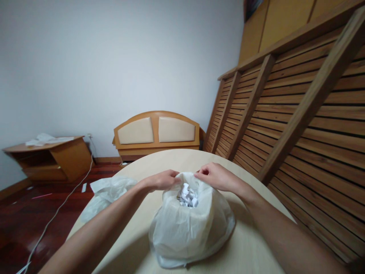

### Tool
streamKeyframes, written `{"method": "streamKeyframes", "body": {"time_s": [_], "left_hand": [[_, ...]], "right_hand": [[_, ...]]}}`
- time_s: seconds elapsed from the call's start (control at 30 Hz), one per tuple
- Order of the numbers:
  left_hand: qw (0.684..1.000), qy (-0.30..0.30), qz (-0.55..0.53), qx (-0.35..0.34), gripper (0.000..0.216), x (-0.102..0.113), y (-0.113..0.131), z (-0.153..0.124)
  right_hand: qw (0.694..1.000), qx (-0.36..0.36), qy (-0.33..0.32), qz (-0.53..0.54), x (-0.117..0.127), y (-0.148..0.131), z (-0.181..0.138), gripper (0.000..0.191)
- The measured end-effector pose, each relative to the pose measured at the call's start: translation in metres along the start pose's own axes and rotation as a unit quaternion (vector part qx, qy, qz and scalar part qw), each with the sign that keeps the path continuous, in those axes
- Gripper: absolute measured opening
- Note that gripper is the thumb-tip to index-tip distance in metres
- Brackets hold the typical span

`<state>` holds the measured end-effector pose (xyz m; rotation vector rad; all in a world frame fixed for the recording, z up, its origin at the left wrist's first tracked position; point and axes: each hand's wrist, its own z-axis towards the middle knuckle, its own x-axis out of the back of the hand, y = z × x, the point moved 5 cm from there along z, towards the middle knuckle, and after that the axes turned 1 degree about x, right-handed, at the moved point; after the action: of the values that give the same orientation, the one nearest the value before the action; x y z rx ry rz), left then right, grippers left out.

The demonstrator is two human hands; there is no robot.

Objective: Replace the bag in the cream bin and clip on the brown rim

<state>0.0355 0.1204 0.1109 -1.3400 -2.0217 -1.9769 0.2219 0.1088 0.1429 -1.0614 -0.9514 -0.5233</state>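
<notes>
A whitish plastic bag (pixel 182 236) stands on the round table, its upper part folded outward over what looks like a bin inside it. Crumpled paper scraps (pixel 188 196) lie down in its opening. At the far left of the rim, my left hand (pixel 165 179) is closed on the bag's edge, thumb toward the opening. Across from it, my right hand (pixel 215 177) pinches the far right part of the same edge between thumb and fingers. The container under the plastic is hidden.
A second crumpled plastic bag (pixel 114 190) lies at the left of the round table (pixel 256 228). Beyond are a low wooden cabinet (pixel 74 156), a headboard (pixel 156 131) and a white cord (pixel 65 201) on the floor. Slatted wooden panels (pixel 285 114) lean at the right.
</notes>
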Motion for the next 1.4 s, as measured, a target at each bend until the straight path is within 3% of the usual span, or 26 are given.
{"method": "streamKeyframes", "body": {"time_s": [0.1, 0.2, 0.4, 0.57, 0.67, 0.8, 1.03, 1.13, 1.27, 1.4], "left_hand": [[1.000, 0.017, -0.014, -0.002, 0.035, -0.001, 0.000, -0.005], [0.997, 0.076, 0.016, 0.002, 0.032, -0.001, 0.002, -0.010], [0.987, 0.134, 0.086, 0.012, 0.028, -0.004, 0.012, -0.021], [0.982, 0.147, 0.114, -0.006, 0.031, -0.013, 0.024, -0.037], [0.977, 0.169, 0.133, -0.004, 0.030, -0.017, 0.031, -0.045], [0.966, 0.206, 0.158, 0.003, 0.033, -0.014, 0.031, -0.049], [0.976, 0.191, 0.100, -0.010, 0.040, -0.003, 0.022, -0.052], [0.980, 0.177, 0.091, -0.010, 0.040, -0.001, 0.020, -0.054], [0.987, 0.145, 0.054, -0.039, 0.036, -0.002, 0.015, -0.051], [0.988, 0.140, 0.047, -0.045, 0.035, -0.001, 0.005, -0.046]], "right_hand": [[0.990, -0.047, 0.067, -0.115, 0.016, -0.008, -0.007, 0.045], [0.971, -0.034, 0.134, -0.196, 0.027, -0.032, -0.017, 0.030], [0.976, 0.054, -0.049, -0.206, 0.002, -0.075, -0.032, 0.017], [0.942, 0.081, -0.114, -0.304, -0.022, -0.089, -0.038, 0.034], [0.934, 0.104, -0.133, -0.315, -0.032, -0.093, -0.039, 0.027], [0.935, 0.136, -0.114, -0.308, -0.029, -0.094, -0.040, 0.017], [0.970, 0.162, -0.014, -0.180, 0.011, -0.098, -0.045, 0.010], [0.978, 0.161, -0.024, -0.130, 0.016, -0.096, -0.046, 0.010], [0.972, 0.214, -0.068, -0.070, 0.006, -0.096, -0.044, 0.015], [0.966, 0.239, -0.068, -0.077, -0.003, -0.094, -0.038, 0.027]]}}
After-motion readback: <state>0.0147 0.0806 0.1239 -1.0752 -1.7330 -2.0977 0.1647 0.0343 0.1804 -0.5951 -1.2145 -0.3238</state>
